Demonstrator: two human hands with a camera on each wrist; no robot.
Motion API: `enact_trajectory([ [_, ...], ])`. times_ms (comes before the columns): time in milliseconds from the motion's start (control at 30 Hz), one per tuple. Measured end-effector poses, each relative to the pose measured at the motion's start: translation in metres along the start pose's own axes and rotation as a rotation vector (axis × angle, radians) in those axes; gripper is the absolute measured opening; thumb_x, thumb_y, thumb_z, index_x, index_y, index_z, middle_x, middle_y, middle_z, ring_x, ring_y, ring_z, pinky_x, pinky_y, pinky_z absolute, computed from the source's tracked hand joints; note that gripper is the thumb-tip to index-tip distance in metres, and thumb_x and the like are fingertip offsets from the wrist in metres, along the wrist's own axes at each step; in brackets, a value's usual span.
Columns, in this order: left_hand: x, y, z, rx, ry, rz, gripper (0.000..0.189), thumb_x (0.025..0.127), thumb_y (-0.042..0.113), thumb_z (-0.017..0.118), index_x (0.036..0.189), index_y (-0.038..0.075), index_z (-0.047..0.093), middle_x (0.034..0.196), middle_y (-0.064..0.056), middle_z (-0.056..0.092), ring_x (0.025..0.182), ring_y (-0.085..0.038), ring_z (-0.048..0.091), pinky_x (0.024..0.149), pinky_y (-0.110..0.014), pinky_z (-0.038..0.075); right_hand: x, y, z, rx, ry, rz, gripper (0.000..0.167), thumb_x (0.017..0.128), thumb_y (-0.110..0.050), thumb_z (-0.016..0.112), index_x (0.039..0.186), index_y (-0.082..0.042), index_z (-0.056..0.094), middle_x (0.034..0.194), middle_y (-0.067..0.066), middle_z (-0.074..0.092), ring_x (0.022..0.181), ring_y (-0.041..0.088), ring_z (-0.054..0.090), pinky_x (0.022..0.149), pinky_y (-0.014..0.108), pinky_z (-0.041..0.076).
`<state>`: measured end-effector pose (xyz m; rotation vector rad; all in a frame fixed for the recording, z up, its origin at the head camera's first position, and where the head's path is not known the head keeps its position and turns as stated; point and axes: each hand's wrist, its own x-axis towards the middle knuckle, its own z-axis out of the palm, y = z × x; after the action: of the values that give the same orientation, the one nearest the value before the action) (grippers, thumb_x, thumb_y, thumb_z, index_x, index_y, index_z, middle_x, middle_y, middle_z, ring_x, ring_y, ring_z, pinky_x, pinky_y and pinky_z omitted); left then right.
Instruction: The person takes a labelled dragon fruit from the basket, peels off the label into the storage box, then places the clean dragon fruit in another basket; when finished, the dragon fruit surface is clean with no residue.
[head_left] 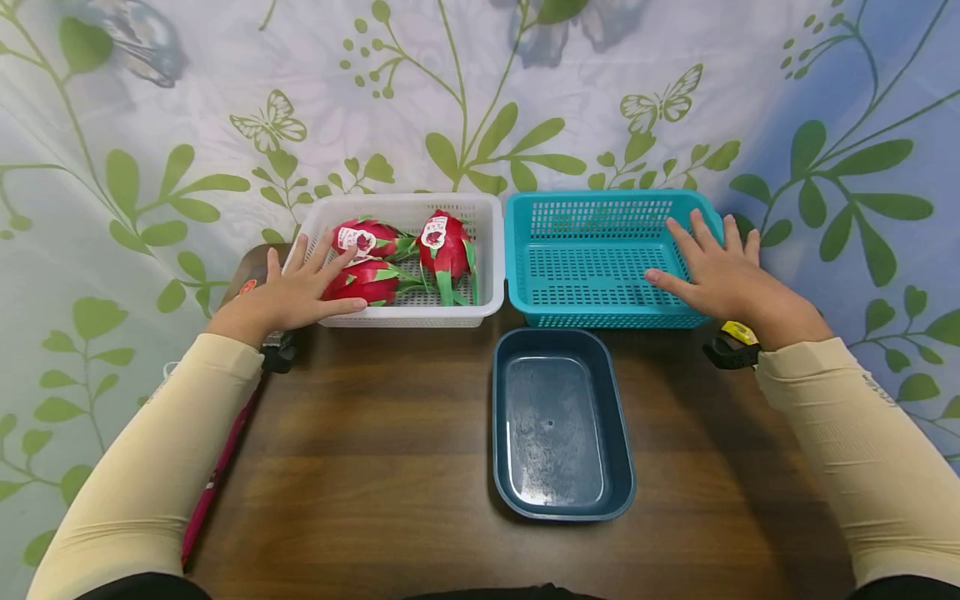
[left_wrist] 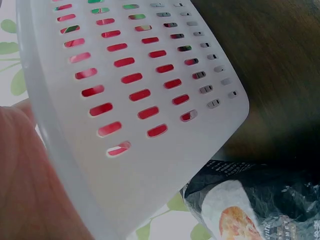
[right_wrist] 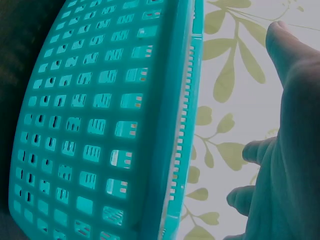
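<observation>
My left hand [head_left: 300, 286] is spread over the left end of a white basket [head_left: 491, 258], its fingers straight and reaching over two dragon fruits. Three dragon fruits lie in that basket: an upper left one [head_left: 382, 236], a lower left one [head_left: 371, 283] partly behind my fingers, and a right one [head_left: 444, 242] with a white sticker. At the right end of a teal basket [head_left: 600, 318], my right hand [head_left: 720, 271] is spread with straight fingers and holds nothing. Red skin shows through the slots of the white basket [left_wrist: 165, 145] in the left wrist view.
A dark blue tray [head_left: 558, 508] stands in front of the baskets on the brown wooden table [head_left: 375, 450]. A dark printed package [left_wrist: 260, 205] lies beside the white basket. Something yellow [head_left: 740, 332] shows near my right wrist. A leaf-patterned cloth [head_left: 420, 100] hangs behind.
</observation>
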<state>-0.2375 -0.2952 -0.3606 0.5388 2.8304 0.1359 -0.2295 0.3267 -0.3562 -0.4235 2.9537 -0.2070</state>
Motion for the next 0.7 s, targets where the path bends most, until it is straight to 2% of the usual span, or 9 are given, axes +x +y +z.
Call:
enact_trajectory([
  [200, -0.003, 0.0, 0.0, -0.038, 0.018, 0.01, 0.101, 0.097, 0.079, 0.045, 0.171, 0.023, 0.006, 0.172, -0.006, -0.024, 0.153, -0.046, -0.022, 0.108, -0.076, -0.021, -0.004, -0.002, 0.001, 0.017, -0.01, 0.0, 0.097, 0.105, -0.072, 0.036, 0.168, -0.012, -0.007, 0.167, 0.031, -0.017, 0.142, 0.067, -0.023, 0.103, 0.082, -0.019],
  [267, -0.004, -0.001, 0.0, -0.04, 0.06, 0.034, 0.1, 0.098, 0.076, 0.048, 0.171, 0.02, 0.01, 0.174, -0.01, -0.018, 0.154, -0.047, -0.017, 0.112, -0.074, -0.018, -0.005, -0.003, 0.001, 0.026, -0.012, 0.001, 0.097, 0.105, -0.072, 0.036, 0.168, -0.011, -0.007, 0.167, 0.031, -0.017, 0.142, 0.066, -0.023, 0.103, 0.081, -0.019],
  [333, -0.006, -0.002, 0.001, -0.041, 0.141, 0.065, 0.099, 0.099, 0.071, 0.053, 0.17, 0.013, 0.017, 0.174, -0.016, -0.006, 0.155, -0.049, -0.008, 0.117, -0.07, -0.01, -0.005, -0.004, 0.002, 0.034, -0.011, 0.001, 0.097, 0.105, -0.071, 0.036, 0.168, -0.011, -0.008, 0.167, 0.031, -0.017, 0.143, 0.065, -0.024, 0.103, 0.08, -0.02],
  [400, -0.009, -0.001, 0.004, -0.053, 0.276, 0.088, 0.093, 0.099, 0.063, 0.061, 0.167, 0.009, 0.028, 0.173, -0.02, 0.009, 0.156, -0.048, 0.005, 0.121, -0.066, 0.003, -0.005, -0.005, 0.003, 0.039, -0.005, -0.001, 0.097, 0.105, -0.071, 0.036, 0.168, -0.012, -0.008, 0.167, 0.031, -0.017, 0.143, 0.064, -0.024, 0.104, 0.08, -0.021],
  [500, -0.019, 0.005, 0.011, -0.101, 0.57, 0.118, 0.074, 0.097, 0.044, 0.071, 0.155, 0.003, 0.049, 0.162, -0.023, 0.04, 0.147, -0.046, 0.034, 0.119, -0.062, 0.027, -0.003, -0.007, 0.005, 0.048, 0.0, -0.009, 0.096, 0.105, -0.07, 0.036, 0.168, -0.013, -0.009, 0.168, 0.029, -0.018, 0.144, 0.063, -0.024, 0.105, 0.079, -0.02],
  [600, -0.031, 0.019, 0.024, -0.19, 0.904, 0.119, 0.049, 0.095, 0.027, 0.074, 0.133, -0.002, 0.066, 0.134, -0.022, 0.065, 0.12, -0.042, 0.059, 0.101, -0.055, 0.049, -0.001, -0.011, 0.008, 0.05, 0.005, -0.028, 0.096, 0.106, -0.07, 0.037, 0.168, -0.014, -0.009, 0.169, 0.027, -0.018, 0.146, 0.061, -0.023, 0.106, 0.08, -0.017],
  [667, -0.039, 0.032, 0.034, -0.268, 1.095, 0.071, 0.033, 0.095, 0.02, 0.072, 0.116, -0.005, 0.072, 0.113, -0.021, 0.073, 0.099, -0.039, 0.066, 0.085, -0.044, 0.053, 0.0, -0.014, 0.01, 0.06, 0.016, -0.045, 0.095, 0.106, -0.069, 0.037, 0.169, -0.013, -0.007, 0.169, 0.026, -0.018, 0.146, 0.06, -0.023, 0.107, 0.081, -0.014],
  [700, -0.043, 0.039, 0.039, -0.324, 1.168, 0.019, 0.028, 0.096, 0.018, 0.071, 0.11, -0.005, 0.074, 0.104, -0.019, 0.074, 0.09, -0.035, 0.066, 0.078, -0.037, 0.052, 0.002, -0.016, 0.011, 0.066, 0.025, -0.055, 0.095, 0.106, -0.069, 0.038, 0.169, -0.013, -0.006, 0.17, 0.026, -0.017, 0.147, 0.059, -0.023, 0.108, 0.081, -0.013],
])
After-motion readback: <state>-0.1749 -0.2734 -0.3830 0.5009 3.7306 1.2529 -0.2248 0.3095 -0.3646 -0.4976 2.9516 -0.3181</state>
